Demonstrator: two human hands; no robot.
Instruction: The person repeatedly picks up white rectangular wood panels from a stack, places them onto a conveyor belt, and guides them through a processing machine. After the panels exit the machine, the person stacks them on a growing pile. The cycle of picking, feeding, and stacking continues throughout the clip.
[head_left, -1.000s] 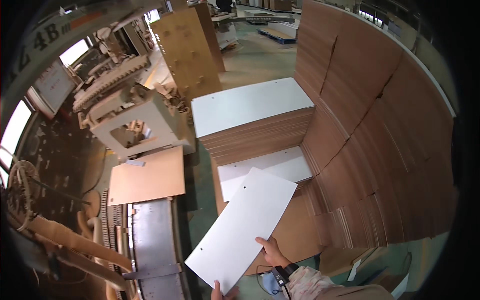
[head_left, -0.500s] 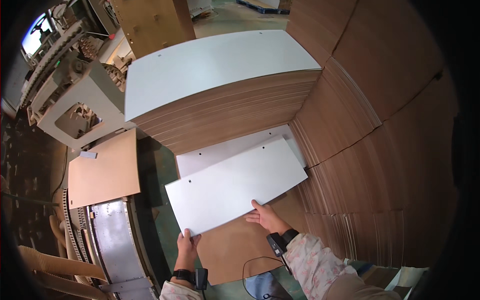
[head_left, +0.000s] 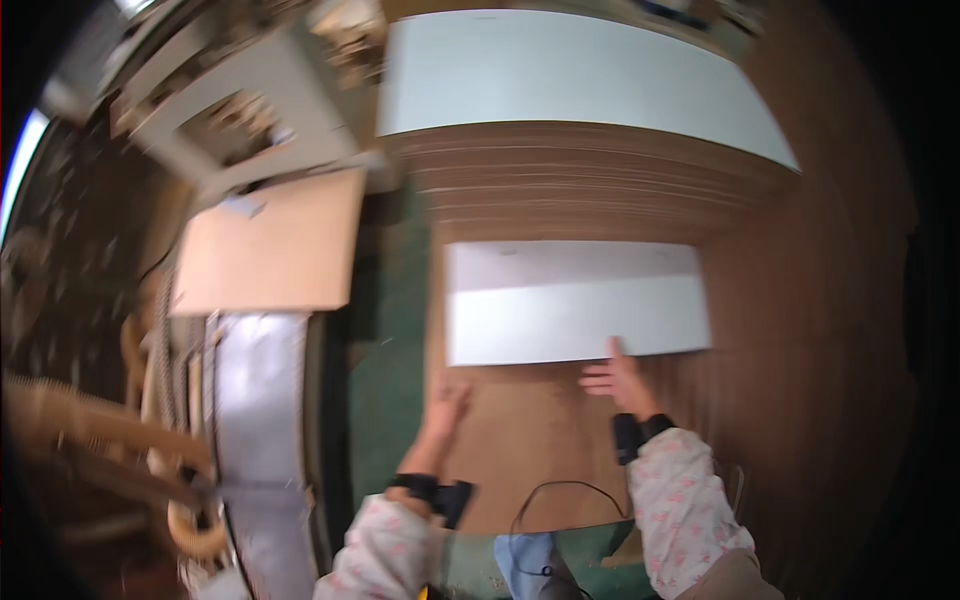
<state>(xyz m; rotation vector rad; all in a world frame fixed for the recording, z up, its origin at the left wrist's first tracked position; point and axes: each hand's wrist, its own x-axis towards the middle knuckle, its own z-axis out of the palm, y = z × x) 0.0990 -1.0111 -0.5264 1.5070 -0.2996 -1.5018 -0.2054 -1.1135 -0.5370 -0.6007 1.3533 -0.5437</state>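
Observation:
A white rectangular panel (head_left: pixel 575 320) lies flat and level over brown board, below the taller stack. My right hand (head_left: pixel 618 382) is at its front edge with fingers spread and the thumb reaching the edge; it grips nothing. Just below the panel's front left corner is my left hand (head_left: pixel 445 408), blurred, its fingers loosely apart and off the panel. Each wrist carries a black strapped device. Motion blur hides fine detail.
A tall stack of boards (head_left: pixel 590 180) with a white top rises behind the panel. Brown board stacks (head_left: pixel 800 330) wall the right side. On the left are a tan board (head_left: pixel 275 245), a metal conveyor-like surface (head_left: pixel 258 400), ribbed hoses (head_left: pixel 100 415) and a pale machine housing (head_left: pixel 310 110).
The white panel went from tilted in both hands to lying square on the surface. Both hands have come off their grip. The head view has turned and shifted.

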